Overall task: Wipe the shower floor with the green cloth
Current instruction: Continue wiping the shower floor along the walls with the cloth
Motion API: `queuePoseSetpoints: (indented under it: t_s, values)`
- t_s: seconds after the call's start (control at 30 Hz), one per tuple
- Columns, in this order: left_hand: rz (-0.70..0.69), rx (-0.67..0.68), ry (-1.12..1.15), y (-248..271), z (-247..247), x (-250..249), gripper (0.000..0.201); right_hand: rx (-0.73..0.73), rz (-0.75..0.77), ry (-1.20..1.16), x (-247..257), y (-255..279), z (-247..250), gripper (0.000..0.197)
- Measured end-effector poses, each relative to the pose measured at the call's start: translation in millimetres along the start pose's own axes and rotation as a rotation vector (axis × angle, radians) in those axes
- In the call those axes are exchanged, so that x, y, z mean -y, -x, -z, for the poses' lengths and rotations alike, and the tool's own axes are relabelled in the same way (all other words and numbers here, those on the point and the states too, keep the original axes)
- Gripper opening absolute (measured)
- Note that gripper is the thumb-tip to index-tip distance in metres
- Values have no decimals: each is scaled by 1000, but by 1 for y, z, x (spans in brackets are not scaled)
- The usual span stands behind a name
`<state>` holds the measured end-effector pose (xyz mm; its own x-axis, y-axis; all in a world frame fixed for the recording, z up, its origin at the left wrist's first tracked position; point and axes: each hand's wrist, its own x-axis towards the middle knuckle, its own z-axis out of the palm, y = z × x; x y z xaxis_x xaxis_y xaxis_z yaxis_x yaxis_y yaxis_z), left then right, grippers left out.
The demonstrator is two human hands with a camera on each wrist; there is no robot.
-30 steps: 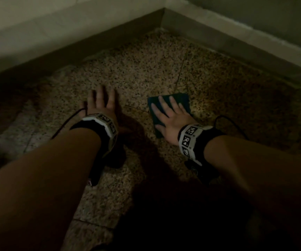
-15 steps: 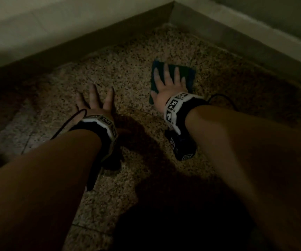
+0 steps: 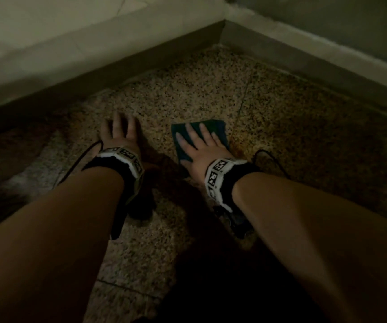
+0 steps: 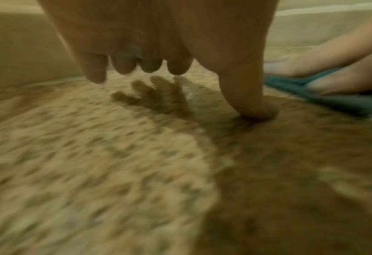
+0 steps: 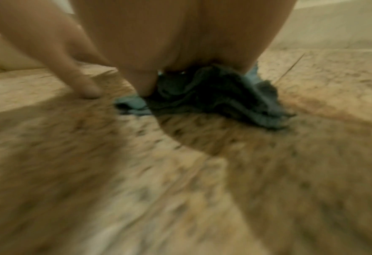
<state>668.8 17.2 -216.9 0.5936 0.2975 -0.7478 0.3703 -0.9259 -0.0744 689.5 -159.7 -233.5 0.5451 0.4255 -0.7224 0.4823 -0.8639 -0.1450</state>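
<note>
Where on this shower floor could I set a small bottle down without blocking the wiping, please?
Bare shower floor lies between the green cloth and the wall corner, and more to the right of the cloth along the right wall. It is crowded nearer the person: the left hand rests flat beside the right hand, which presses on the cloth.

Both bare forearms reach forward and down, each wrist banded.

The left hand point(image 3: 120, 132) has its fingers straight and slightly spread, palm down; in the left wrist view its thumb tip touches the floor while the fingertips point(image 4: 176, 69) hang just above it. The right hand point(image 3: 199, 145) lies flat, fingers straight and apart, pressing down on the green cloth point(image 3: 213, 125).
</note>
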Motion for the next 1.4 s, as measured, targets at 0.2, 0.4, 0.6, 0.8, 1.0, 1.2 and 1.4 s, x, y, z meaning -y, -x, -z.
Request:
queuePoseSetpoints:
  t_s: [0.2, 0.4, 0.6, 0.8, 1.0, 1.2, 1.4]
  values:
    - [24, 13, 0, -2, -4, 7, 127, -29, -13, 29, -16, -21, 25, 61]
    - [24, 36, -8, -8, -3, 7, 127, -104, -103, -16, -22, -55, 62, 63]
    - [10, -3, -27, -4, -6, 8, 125, -83, -119, 27, -7, -56, 64, 66]
    - [20, 31, -62, -3, -8, 11, 119, -20, 77, 122, 37, -55, 48, 67]
    - [46, 23, -34, -2, -3, 15, 108, -54, 138, 145, 19, -53, 47, 62]
    - [127, -55, -27, -17, 2, 25, 126, -105, 32, 52, 9, -59, 58, 61]
    - [136, -35, 26, -21, 0, 28, 130, -146, -44, -28, -3, -79, 88, 60]
